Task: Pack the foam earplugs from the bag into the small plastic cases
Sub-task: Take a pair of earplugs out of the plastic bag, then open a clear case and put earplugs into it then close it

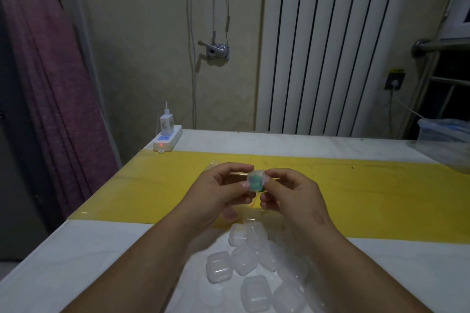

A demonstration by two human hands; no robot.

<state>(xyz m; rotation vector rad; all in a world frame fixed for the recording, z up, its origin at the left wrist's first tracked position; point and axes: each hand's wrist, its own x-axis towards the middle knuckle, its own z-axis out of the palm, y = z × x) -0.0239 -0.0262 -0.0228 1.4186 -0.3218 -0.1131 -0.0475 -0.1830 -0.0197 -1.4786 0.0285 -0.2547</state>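
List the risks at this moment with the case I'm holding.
The small case, with green foam showing inside, is pinched only at the fingertips of the left hand and right hand; it could slip and spill. Dropped, it might land among the empty cases below and be hard to tell apart in this dim light.

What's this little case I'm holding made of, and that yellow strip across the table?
The case looks like thin translucent plastic, frosted: something green shows blurrily through it. The yellow strip seems a smooth, slightly glossy sheet, perhaps vinyl or plastic film; it lies flat with a faint sheen, though dim light leaves this open.
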